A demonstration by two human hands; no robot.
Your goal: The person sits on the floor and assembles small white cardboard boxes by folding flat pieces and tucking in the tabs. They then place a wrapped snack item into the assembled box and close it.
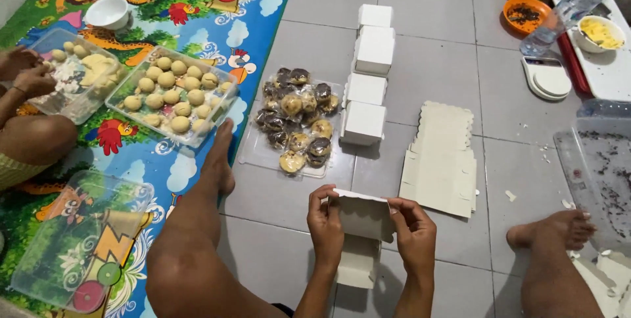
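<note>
Low centre: white cardboard box (360, 216), half folded, is pinched at its top flap by left hand (325, 221) & right hand (414, 229), edges kept square; flat blanks (442, 160) stacked just beside, w/in reach.

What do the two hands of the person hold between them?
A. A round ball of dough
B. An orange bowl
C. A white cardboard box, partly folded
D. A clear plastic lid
C: the left hand and the right hand grip a white cardboard box by its two sides, its flaps open.
</note>
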